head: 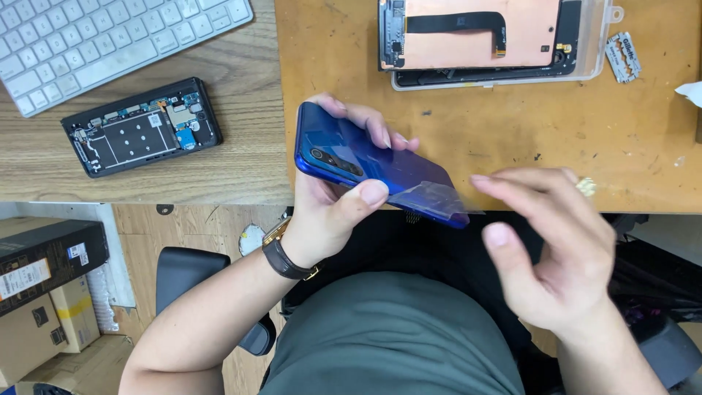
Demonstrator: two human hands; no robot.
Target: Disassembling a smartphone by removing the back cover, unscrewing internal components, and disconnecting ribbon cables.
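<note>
Gripping the blue phone back cover [369,164] between thumb and fingers, your left hand [333,208] holds it tilted just above the desk's near edge [512,132]. Your right hand [556,249] hovers just right of it, fingers spread, touching the clear film [431,197] at the cover's lower end. Beyond the left hand lies an opened phone frame [142,126] on wood, beside a white keyboard [110,40]. Down left of your elbow, a black box [47,260] with white labels sits on brown cardboard boxes [44,329].
</note>
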